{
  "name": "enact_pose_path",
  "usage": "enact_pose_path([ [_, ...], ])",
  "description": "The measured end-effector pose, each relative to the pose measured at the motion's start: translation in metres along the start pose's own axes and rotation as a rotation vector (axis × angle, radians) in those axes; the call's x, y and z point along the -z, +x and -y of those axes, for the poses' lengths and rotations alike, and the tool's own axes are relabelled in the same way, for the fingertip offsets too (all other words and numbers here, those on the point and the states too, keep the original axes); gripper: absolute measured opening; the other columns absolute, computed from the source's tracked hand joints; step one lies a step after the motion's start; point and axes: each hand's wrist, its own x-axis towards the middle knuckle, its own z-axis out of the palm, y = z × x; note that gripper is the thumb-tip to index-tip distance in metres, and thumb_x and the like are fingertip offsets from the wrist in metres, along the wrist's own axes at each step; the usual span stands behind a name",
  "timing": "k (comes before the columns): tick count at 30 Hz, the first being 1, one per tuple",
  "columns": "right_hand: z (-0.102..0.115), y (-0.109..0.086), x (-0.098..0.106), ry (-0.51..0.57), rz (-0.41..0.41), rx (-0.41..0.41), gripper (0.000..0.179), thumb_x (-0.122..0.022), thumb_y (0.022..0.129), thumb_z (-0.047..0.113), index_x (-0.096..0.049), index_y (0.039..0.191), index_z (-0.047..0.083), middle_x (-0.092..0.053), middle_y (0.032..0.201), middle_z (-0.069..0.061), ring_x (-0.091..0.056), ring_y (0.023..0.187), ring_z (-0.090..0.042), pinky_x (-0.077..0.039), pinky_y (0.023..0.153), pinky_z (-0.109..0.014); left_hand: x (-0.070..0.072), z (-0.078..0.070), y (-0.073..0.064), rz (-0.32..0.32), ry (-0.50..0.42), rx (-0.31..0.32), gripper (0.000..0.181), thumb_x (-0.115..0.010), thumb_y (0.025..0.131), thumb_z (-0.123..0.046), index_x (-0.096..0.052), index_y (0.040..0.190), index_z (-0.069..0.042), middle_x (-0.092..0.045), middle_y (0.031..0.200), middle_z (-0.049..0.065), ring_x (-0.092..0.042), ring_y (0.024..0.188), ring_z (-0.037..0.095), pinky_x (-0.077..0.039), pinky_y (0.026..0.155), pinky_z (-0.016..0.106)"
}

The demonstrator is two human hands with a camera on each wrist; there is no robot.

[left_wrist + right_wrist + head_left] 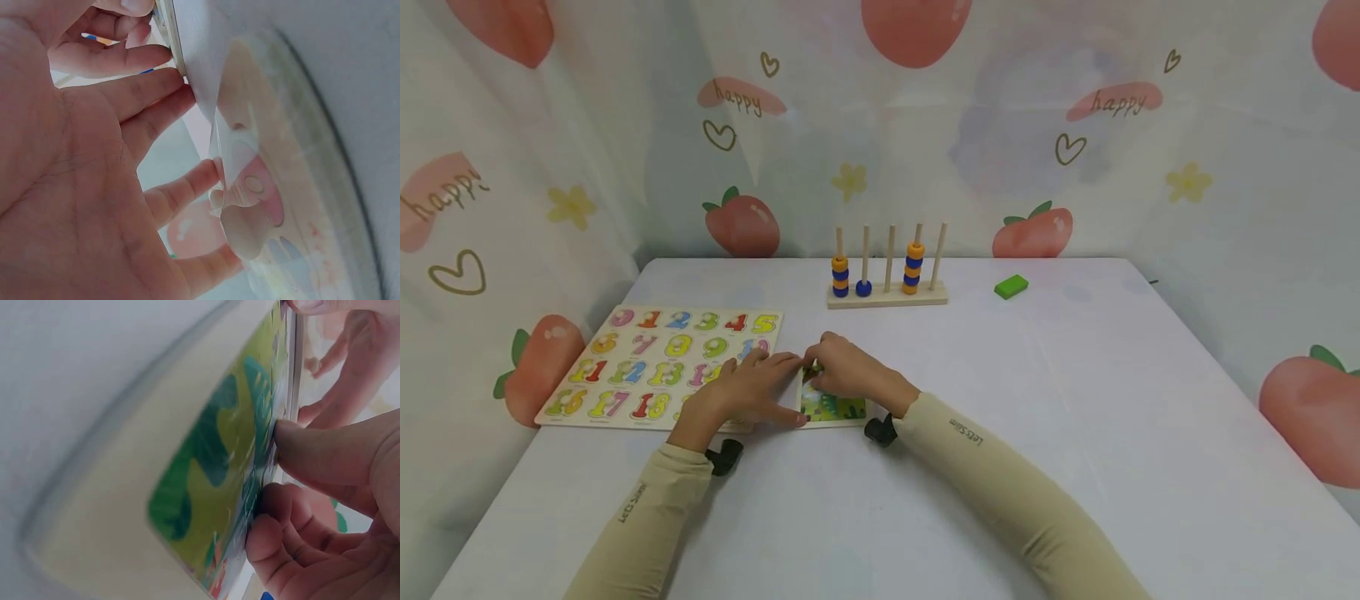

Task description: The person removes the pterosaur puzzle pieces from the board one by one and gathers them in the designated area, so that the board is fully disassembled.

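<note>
A small square picture puzzle with a green dinosaur scene and a pale border lies on the table; the right wrist view shows its picture close up. My right hand bends over its upper left part, thumb and fingers pinching a dark green puzzle piece at the picture's surface; the fingers hide much of the piece. My left hand spreads along the puzzle's left side, its thumb at the lower left corner and its fingertips near the upper left. That hand also overlaps the number board.
The number board, with colourful numerals, lies at the left. Behind the hands stands a wooden bead rack with orange and blue beads on its pegs. A green block lies at the back right. A patterned curtain hangs behind the white table.
</note>
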Motion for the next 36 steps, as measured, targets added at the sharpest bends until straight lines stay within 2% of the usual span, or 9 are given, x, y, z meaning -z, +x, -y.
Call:
enact_pose_path([
  [9,-0.003,-0.002,-0.005,0.09,-0.041,-0.042,0.029,-0.076,0.099,0.004,-0.066,0.126,0.003,-0.055,0.12,-0.015,-0.054,0.106,-0.024,-0.052,0.094,-0.038,0.001,-0.002,-0.001,0.009,0.013,0.017,0.099,-0.081,0.09,-0.057,-0.038,0.167,-0.011,-0.035,0.171,0.012,-0.018,0.158,0.047,-0.012,0.119,0.079],
  [15,-0.004,-0.005,-0.007,0.133,-0.097,-0.011,0.025,-0.072,0.099,-0.001,-0.064,0.121,0.004,-0.063,0.116,-0.012,-0.06,0.109,-0.025,-0.052,0.098,-0.04,0.0,-0.003,0.0,0.01,0.003,0.014,0.099,-0.082,0.09,-0.056,-0.039,0.166,-0.01,-0.035,0.171,0.012,-0.018,0.158,0.047,-0.012,0.119,0.078],
  [19,-0.005,-0.006,-0.006,0.183,-0.15,-0.004,0.018,-0.068,0.1,-0.004,-0.068,0.117,0.003,-0.067,0.108,-0.01,-0.062,0.101,-0.023,-0.053,0.092,-0.037,0.002,-0.002,-0.001,0.011,-0.007,0.014,0.098,-0.082,0.09,-0.056,-0.039,0.166,-0.01,-0.034,0.171,0.013,-0.017,0.159,0.047,-0.01,0.12,0.078],
  [23,-0.006,-0.008,-0.003,0.233,-0.166,0.005,0.016,-0.065,0.1,-0.004,-0.07,0.113,0.002,-0.069,0.102,-0.008,-0.061,0.092,-0.02,-0.053,0.083,-0.031,0.004,-0.002,-0.003,0.016,-0.002,0.013,0.098,-0.082,0.09,-0.056,-0.039,0.166,-0.011,-0.034,0.171,0.013,-0.017,0.158,0.048,-0.011,0.119,0.079],
  [28,-0.008,-0.012,-0.002,0.264,-0.165,0.011,0.016,-0.063,0.103,-0.002,-0.069,0.116,0.004,-0.072,0.101,-0.007,-0.063,0.089,-0.017,-0.052,0.081,-0.026,0.003,-0.003,-0.002,0.016,0.005,0.018,0.097,-0.082,0.09,-0.055,-0.039,0.166,-0.011,-0.034,0.171,0.012,-0.018,0.158,0.048,-0.013,0.118,0.079],
  [36,-0.011,-0.019,0.001,0.333,-0.254,-0.014,0.016,-0.065,0.102,-0.001,-0.071,0.116,0.002,-0.072,0.102,-0.009,-0.061,0.089,-0.019,-0.05,0.078,-0.025,0.002,-0.004,-0.002,0.017,-0.009,0.036,0.1,-0.083,0.088,-0.057,-0.039,0.167,-0.013,-0.034,0.172,0.012,-0.016,0.159,0.048,-0.01,0.12,0.078],
])
